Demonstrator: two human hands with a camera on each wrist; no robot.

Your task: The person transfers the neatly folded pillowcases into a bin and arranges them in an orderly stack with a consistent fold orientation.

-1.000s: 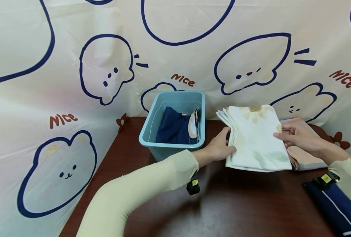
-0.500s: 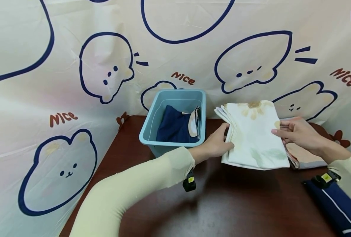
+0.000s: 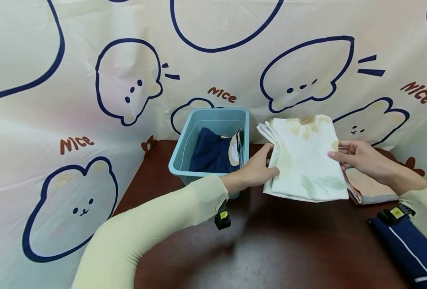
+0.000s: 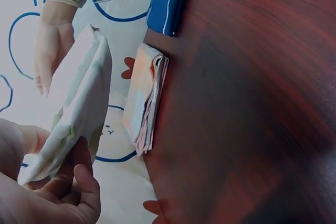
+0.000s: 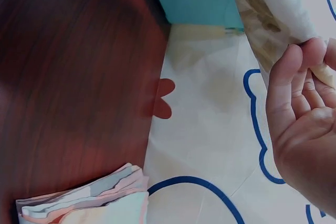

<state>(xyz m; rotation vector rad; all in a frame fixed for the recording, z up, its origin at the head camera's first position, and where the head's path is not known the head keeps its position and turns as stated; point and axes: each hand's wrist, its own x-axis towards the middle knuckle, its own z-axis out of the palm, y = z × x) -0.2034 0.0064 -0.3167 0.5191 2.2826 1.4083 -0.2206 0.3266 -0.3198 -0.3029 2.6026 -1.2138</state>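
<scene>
A folded white cloth [image 3: 307, 160] with a pale flower and leaf print is held up above the table between both hands. My left hand [image 3: 258, 166] grips its left edge, thumb on the front and fingers behind. At the right edge, my right hand [image 3: 361, 158] pinches the cloth between thumb and fingers. The left wrist view shows the white cloth [image 4: 79, 98] clear of the tabletop, its folded layers side-on. Left of the cloth stands a light blue bin [image 3: 184, 160] with a navy folded cloth [image 3: 211, 152] and a patterned piece inside.
Behind the right hand lies a folded peach and grey cloth [image 3: 370, 186] on the dark wood table [image 3: 271, 241]. A navy cloth with white lines [image 3: 404, 245] lies at the right front. A printed curtain [image 3: 213, 72] hangs behind the table.
Both hands have lifted the white cloth slightly and shifted it a little left, nearer the blue bin. The bin and the other cloths have stayed in place.
</scene>
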